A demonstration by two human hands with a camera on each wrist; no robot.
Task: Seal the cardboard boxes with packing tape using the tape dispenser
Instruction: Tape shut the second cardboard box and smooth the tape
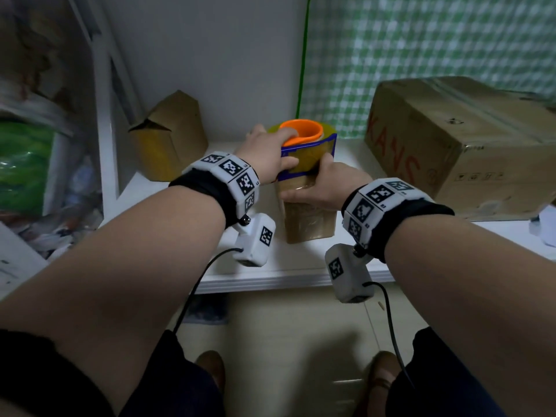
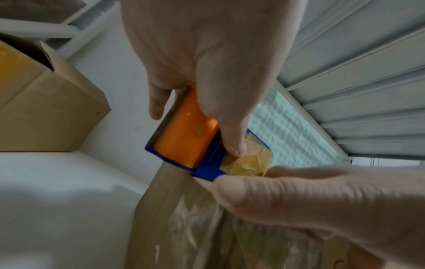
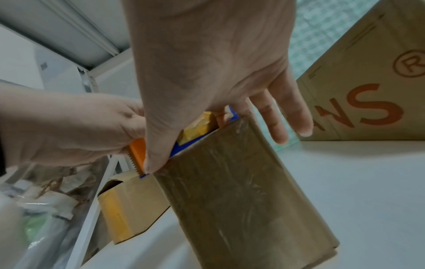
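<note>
A small brown cardboard box (image 1: pixel 310 224) stands upright on the white shelf (image 1: pixel 270 275), its faces covered in clear tape. My left hand (image 1: pixel 264 158) grips the blue and orange tape dispenser (image 1: pixel 304 145) with its yellowish roll, held against the box's top. In the left wrist view the fingers curl round the dispenser (image 2: pixel 184 134) at its orange, toothed blade end. My right hand (image 1: pixel 325 185) rests on the box top, thumb pressed on the near top edge beside the dispenser. The right wrist view shows its fingers (image 3: pixel 287 116) straight, reaching past the box (image 3: pixel 241 191).
A large brown box (image 1: pixel 457 145) with red lettering sits at the right of the shelf. A small open box (image 1: pixel 168 136) with yellow tape leans at the back left. Cluttered bags (image 1: pixel 27 164) fill the left. The shelf's front edge is near my wrists.
</note>
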